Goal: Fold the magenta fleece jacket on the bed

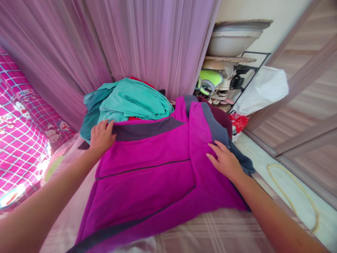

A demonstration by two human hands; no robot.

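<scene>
- The left hand lies palm down on the upper left corner of a magenta garment, fingers spread and slightly curled over the dark grey band along its top edge; it presses rather than grips.
- The right hand rests flat and open on the garment's right side, fingers stretched toward the middle, closed around nothing.
- The magenta garment is spread out across the bed, between both forearms, with thin dark seams crossing it and a grey-blue lining showing along the folded right edge.
- The bed cover under it is pale with a faint plaid pattern.
- Just behind the garment sits a pile of clothes, teal on top with a bit of red showing underneath, touching the garment's top edge.
- A mauve curtain hangs behind the pile.
- To the left is pink cartoon-print fabric with a grid pattern.
- To the right stands a black wire rack holding shoes, a white plastic bag beside it, and a yellowish cord looped on the floor.
</scene>
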